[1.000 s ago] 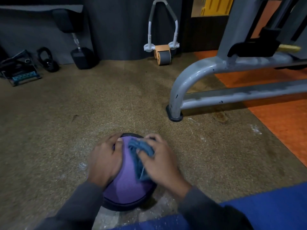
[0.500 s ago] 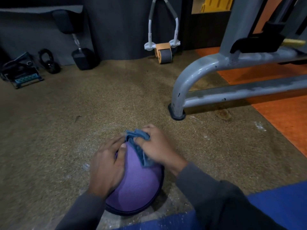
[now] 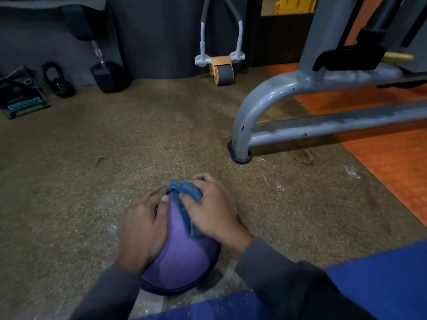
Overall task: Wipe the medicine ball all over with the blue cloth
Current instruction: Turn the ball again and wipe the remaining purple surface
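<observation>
A purple medicine ball (image 3: 182, 257) with a dark rim rests on the speckled brown floor just in front of me. My left hand (image 3: 141, 229) lies flat on the ball's left side, fingers spread, holding it steady. My right hand (image 3: 212, 213) presses a bunched blue cloth (image 3: 184, 199) against the ball's far top and right side. The cloth trails down the ball under my fingers. The ball's far side is hidden by my hands.
A grey metal machine frame (image 3: 265, 107) stands on the floor to the right, its foot close beyond the ball. An orange ab roller (image 3: 220, 68), a dumbbell (image 3: 104, 72) and a kettlebell (image 3: 57, 79) sit by the back wall. A blue mat (image 3: 381, 278) lies at the bottom right.
My right hand has carried the cloth from the ball's top right toward its far top edge. The left hand has stayed on the left side.
</observation>
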Tool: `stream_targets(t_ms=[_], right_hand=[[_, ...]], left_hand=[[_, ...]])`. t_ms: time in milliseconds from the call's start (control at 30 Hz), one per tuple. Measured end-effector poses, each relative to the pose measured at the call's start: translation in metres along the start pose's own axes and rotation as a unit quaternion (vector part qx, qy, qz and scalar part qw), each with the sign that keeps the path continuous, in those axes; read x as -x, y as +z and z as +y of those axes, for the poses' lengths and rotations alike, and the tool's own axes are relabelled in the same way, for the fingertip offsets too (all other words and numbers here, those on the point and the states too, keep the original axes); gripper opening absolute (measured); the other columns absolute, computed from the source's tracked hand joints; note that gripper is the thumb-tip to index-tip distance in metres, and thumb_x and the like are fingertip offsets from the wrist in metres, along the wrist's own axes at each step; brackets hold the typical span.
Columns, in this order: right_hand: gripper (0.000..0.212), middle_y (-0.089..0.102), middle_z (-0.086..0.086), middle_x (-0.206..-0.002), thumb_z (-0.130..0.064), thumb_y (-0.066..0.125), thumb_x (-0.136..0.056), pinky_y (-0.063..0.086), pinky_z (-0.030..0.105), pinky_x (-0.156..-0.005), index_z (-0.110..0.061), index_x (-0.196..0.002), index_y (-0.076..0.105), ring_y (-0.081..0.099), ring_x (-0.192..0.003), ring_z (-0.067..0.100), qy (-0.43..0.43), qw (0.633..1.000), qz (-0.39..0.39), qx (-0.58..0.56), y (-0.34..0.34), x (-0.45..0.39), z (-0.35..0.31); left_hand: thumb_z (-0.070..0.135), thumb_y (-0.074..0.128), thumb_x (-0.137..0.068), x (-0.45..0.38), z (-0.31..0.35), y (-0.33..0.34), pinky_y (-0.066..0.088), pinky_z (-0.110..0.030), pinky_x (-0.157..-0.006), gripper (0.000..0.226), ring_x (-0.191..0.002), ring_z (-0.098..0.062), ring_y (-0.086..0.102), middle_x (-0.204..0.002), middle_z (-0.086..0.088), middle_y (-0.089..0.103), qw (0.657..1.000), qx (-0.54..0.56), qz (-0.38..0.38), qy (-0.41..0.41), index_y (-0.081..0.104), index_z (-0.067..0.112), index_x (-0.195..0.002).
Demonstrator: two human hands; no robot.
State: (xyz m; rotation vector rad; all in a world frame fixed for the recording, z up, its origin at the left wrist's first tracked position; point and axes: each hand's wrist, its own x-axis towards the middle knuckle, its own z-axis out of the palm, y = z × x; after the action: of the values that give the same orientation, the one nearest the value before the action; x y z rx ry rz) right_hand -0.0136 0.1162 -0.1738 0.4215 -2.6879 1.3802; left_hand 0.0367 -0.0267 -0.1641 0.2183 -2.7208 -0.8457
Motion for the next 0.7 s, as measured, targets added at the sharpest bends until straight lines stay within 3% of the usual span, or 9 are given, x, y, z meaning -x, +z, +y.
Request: stream_targets(t_ms=[133,200,267,333,400,433,533,600,700], right_hand=[[0.02,0.069,-0.002,-0.094,-0.029,0.062,-0.092,0.049,0.027,-0.072,-0.019,-0.107,0.071,0.064,-0.079,0.015,0.267,0.946,-0.049,-0.178,-0.012,-0.021,0.046],[0.021,0.068,-0.002,-0.09,-0.033,0.061,-0.092,0.052,0.034,-0.079,-0.02,-0.105,0.07,0.065,-0.081,0.021,0.297,0.94,-0.014,-0.166,-0.009,-0.004,0.052],[0.029,0.062,-0.011,-0.105,-0.047,0.058,-0.087,0.052,0.039,-0.085,-0.028,-0.107,0.066,0.064,-0.092,0.018,0.22,0.969,0.062,-0.096,-0.001,0.028,0.044],[0.038,0.054,-0.022,-0.115,-0.052,0.054,-0.08,0.048,0.029,-0.088,-0.039,-0.114,0.061,0.057,-0.101,0.006,0.057,0.991,0.114,-0.034,0.003,0.055,0.014],[0.04,0.052,-0.025,-0.118,-0.049,0.056,-0.077,0.043,0.021,-0.086,-0.043,-0.116,0.059,0.053,-0.103,0.002,-0.06,0.991,0.114,0.028,0.006,0.056,-0.003],[0.039,0.053,-0.024,-0.117,-0.048,0.056,-0.077,0.044,0.023,-0.084,-0.041,-0.114,0.061,0.054,-0.101,0.004,-0.062,0.992,0.105,0.037,0.004,0.045,-0.003],[0.023,0.064,-0.014,-0.102,-0.041,0.06,-0.085,0.052,0.034,-0.08,-0.025,-0.1,0.07,0.063,-0.089,0.014,0.134,0.986,0.054,-0.078,-0.004,0.012,0.024],[0.014,0.07,0.001,-0.085,-0.029,0.063,-0.09,0.054,0.039,-0.075,-0.018,-0.085,0.07,0.066,-0.075,0.02,0.283,0.943,0.01,-0.175,-0.005,0.002,0.049],[0.015,0.068,0.004,-0.07,-0.02,0.061,-0.093,0.047,0.027,-0.057,-0.01,-0.089,0.071,0.063,-0.059,0.017,0.374,0.894,-0.017,-0.247,-0.005,0.006,0.069]], left_hand=[[0.038,0.032,-0.091,0.013,0.012,0.005,0.038,-0.041,-0.109,0.05,-0.128,-0.018,0.05,-0.135,0.004,0.058,0.999,-0.029,0.029,-0.01,0.063,0.019,-0.126],[0.038,0.032,-0.09,0.013,0.014,0.008,0.039,-0.04,-0.107,0.051,-0.128,-0.017,0.05,-0.136,0.006,0.058,0.998,-0.031,0.04,-0.028,0.063,0.021,-0.127],[0.039,0.031,-0.09,0.01,0.014,0.008,0.041,-0.04,-0.106,0.051,-0.127,-0.017,0.051,-0.136,0.006,0.058,0.998,-0.032,0.037,-0.042,0.062,0.022,-0.127],[0.038,0.032,-0.089,0.008,0.013,0.007,0.042,-0.041,-0.105,0.052,-0.125,-0.019,0.052,-0.134,0.004,0.059,0.998,-0.029,0.033,-0.038,0.063,0.021,-0.126],[0.037,0.033,-0.088,0.011,0.013,0.005,0.043,-0.041,-0.103,0.051,-0.123,-0.02,0.054,-0.131,0.003,0.061,0.999,-0.028,0.031,-0.022,0.065,0.02,-0.124],[0.037,0.034,-0.089,0.012,0.013,0.004,0.044,-0.04,-0.102,0.05,-0.122,-0.02,0.054,-0.13,0.002,0.062,0.999,-0.03,0.034,-0.015,0.065,0.019,-0.123],[0.037,0.037,-0.09,0.017,0.011,0.002,0.043,-0.038,-0.102,0.047,-0.121,-0.02,0.054,-0.129,0.001,0.062,0.999,-0.027,0.044,-0.013,0.066,0.019,-0.122],[0.04,0.036,-0.09,0.021,0.011,0.001,0.042,-0.037,-0.102,0.048,-0.121,-0.018,0.054,-0.129,0.003,0.062,0.998,-0.022,0.056,-0.012,0.067,0.021,-0.121],[0.043,0.034,-0.089,0.03,0.013,0.005,0.042,-0.039,-0.103,0.05,-0.121,-0.018,0.054,-0.129,0.006,0.062,0.997,-0.017,0.069,0.013,0.068,0.021,-0.12]])
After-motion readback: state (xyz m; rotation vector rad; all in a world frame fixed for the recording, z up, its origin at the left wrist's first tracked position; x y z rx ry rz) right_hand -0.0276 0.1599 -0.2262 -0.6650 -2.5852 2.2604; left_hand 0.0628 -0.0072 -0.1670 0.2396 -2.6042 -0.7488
